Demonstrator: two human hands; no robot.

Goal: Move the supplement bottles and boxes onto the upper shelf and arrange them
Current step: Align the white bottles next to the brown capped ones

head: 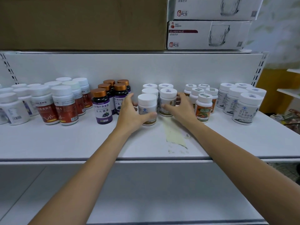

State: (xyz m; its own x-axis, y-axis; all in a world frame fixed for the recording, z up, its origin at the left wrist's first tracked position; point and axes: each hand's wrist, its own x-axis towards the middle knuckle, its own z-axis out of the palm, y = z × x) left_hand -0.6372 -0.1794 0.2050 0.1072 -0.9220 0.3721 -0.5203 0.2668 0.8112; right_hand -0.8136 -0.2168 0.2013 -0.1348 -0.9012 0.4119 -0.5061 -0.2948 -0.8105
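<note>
Rows of supplement bottles stand on the white upper shelf [81, 143]. In the middle, my left hand [129, 114] grips a white-capped bottle [147, 103], thumb across its front and fingers behind it. Just to its right, my right hand [180, 108] grips a second white-capped bottle [168, 98] the same way. More white-capped bottles [150, 90] stand right behind these two. Purple bottles with copper caps [102, 106] stand left of my left hand. Orange-labelled bottles [203, 108] stand right of my right hand.
Red-labelled white bottles [65, 108] fill the shelf's left, larger grey-labelled bottles [245, 109] its right. A yellowish stain [174, 135] marks the shelf in front. Above sit a brown carton [81, 21] and glass-mug boxes [207, 34]. The lower shelf [146, 192] lies beneath my arms.
</note>
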